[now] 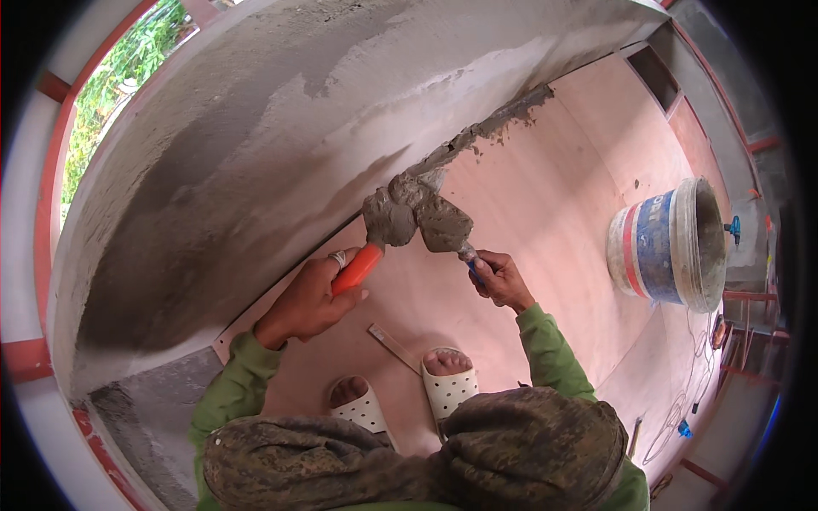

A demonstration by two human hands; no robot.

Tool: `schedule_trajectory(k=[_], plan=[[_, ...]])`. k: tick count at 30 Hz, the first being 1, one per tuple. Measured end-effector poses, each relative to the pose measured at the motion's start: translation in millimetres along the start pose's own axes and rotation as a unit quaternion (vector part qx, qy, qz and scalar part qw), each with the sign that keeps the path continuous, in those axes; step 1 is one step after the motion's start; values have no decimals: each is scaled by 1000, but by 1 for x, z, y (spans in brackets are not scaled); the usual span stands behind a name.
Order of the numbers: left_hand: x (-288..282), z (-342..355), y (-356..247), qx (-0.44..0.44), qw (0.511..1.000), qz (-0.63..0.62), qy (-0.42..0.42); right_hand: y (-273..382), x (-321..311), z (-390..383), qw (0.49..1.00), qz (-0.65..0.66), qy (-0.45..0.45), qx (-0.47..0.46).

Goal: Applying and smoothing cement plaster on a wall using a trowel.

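My left hand (pixel 308 298) is wrapped round the orange handle (pixel 358 268) of a trowel; wet grey mortar (pixel 389 220) hides its blade. A ring shows on one finger. From the right, my right hand (pixel 503 281) grips a trowel by its blue handle (pixel 475 269), its blade (pixel 446 225) coated with mortar too. The two blades meet beside the foot of the grey wall (pixel 256 145). Beyond them a rough strip of mortar (pixel 503 119) runs along the joint between the wall and the pinkish board floor (pixel 545 204).
A large mortar-stained bucket (pixel 660 247) with a blue and red band is at the right. Near my feet, in white dotted slippers (pixel 450 390), lies a thin flat strip (pixel 394 347). A cord (pixel 669 417) curls at lower right. The board has a rectangular opening (pixel 653 77) at the far right.
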State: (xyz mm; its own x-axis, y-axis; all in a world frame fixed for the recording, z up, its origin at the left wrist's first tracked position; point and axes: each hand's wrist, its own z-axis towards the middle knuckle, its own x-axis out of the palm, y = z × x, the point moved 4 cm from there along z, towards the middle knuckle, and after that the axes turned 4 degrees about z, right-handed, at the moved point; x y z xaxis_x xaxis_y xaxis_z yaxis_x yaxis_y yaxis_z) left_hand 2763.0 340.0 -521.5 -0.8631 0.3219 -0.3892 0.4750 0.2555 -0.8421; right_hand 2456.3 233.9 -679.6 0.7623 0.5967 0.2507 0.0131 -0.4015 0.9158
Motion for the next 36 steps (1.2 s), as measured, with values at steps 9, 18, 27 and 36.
schedule_trajectory(k=[9, 18, 27, 36], plan=[[26, 8, 7, -20, 999, 27, -20, -17, 32, -8, 996, 18, 29, 76], [37, 9, 29, 38, 995, 54, -76, -15, 50, -9, 997, 39, 54, 45], [42, 5, 55, -131, 970, -198, -54, 14, 8, 11, 991, -30, -114, -66], [53, -10, 64, -123, 958, -260, -19, 41, -35, 55, 961, -151, -229, 31]])
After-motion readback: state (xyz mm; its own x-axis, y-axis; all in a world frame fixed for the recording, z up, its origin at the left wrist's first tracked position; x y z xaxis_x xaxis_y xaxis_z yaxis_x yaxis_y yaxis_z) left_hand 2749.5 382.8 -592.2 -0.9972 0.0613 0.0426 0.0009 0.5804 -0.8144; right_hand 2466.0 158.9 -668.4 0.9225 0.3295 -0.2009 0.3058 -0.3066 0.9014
